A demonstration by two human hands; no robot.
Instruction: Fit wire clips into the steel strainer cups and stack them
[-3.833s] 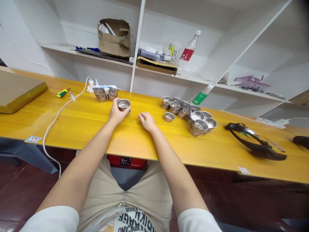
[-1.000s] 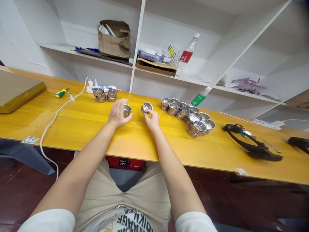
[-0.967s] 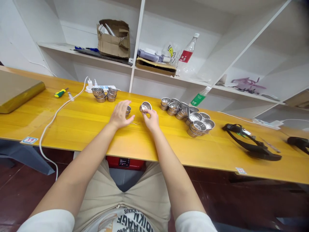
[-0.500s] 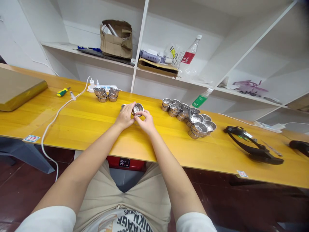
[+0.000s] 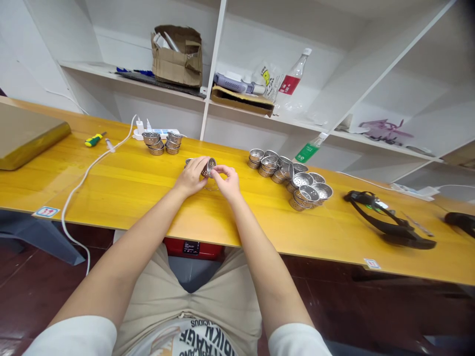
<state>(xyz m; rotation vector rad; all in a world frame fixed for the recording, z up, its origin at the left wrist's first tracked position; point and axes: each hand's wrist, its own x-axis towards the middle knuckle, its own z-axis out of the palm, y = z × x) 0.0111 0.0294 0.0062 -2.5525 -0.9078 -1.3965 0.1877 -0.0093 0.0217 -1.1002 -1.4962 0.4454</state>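
Observation:
A small perforated metal cup [image 5: 208, 167] is tilted above the table, its mouth turned toward the right. My left hand [image 5: 193, 177] is closed around its left side. My right hand [image 5: 227, 182] has thumb and fingers pinched together at the cup's rim; what lies between the fingertips is too small to make out. Partly hidden behind my left hand is another metal piece [image 5: 188, 161]. Thin wire-like lines [image 5: 212, 188] show on the table below the cup.
Stacked perforated cups stand at the back left [image 5: 153, 143] and in a larger cluster [image 5: 302, 185] to the right. Also on the table [image 5: 148, 198] are a screwdriver [image 5: 94, 140], a white cable [image 5: 87, 180], a power strip [image 5: 163, 133], a green-labelled bottle [image 5: 308, 151] and a black headset [image 5: 388, 222].
The cup has turned from facing up toward me to facing right. My right fingers have drawn together into a pinch at its rim. My left hand keeps its hold.

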